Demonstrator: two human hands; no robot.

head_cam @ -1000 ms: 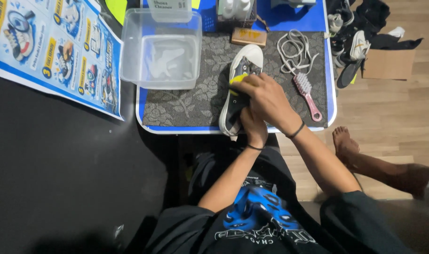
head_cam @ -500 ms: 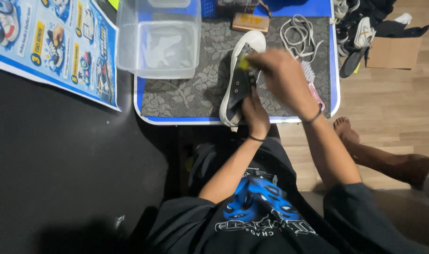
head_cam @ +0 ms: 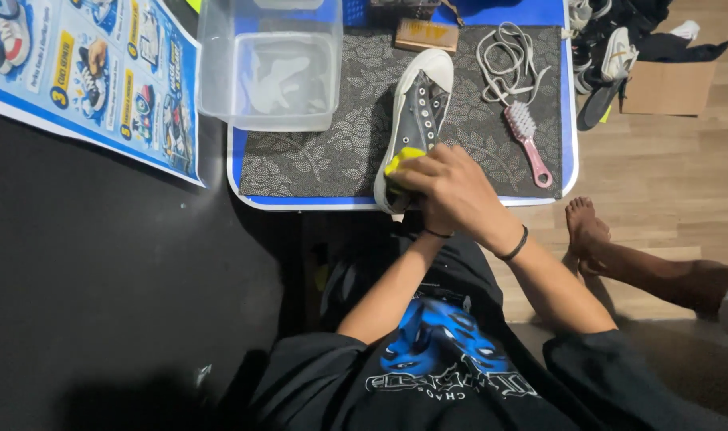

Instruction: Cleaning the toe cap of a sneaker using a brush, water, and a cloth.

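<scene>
A dark grey sneaker [head_cam: 418, 108] with a white toe cap and sole lies on a patterned mat [head_cam: 324, 152] on the small blue table, toe pointing away from me. My right hand [head_cam: 444, 187] is closed around a yellow sponge [head_cam: 399, 160] and presses it against the heel end of the sneaker. My left hand [head_cam: 433, 221] is mostly hidden beneath the right one and grips the sneaker's heel at the table's near edge.
A clear plastic tub [head_cam: 270, 68] holding water stands at the mat's left. White laces [head_cam: 509, 56] and a pink brush [head_cam: 527, 140] lie right of the sneaker; a wooden brush [head_cam: 425, 35] lies behind it. A blue poster [head_cam: 100, 76] lies left, other shoes [head_cam: 603, 60] on the floor right.
My right hand drew the yellow sponge back from the laced front of the sneaker to its heel. My left hand stayed holding the heel.
</scene>
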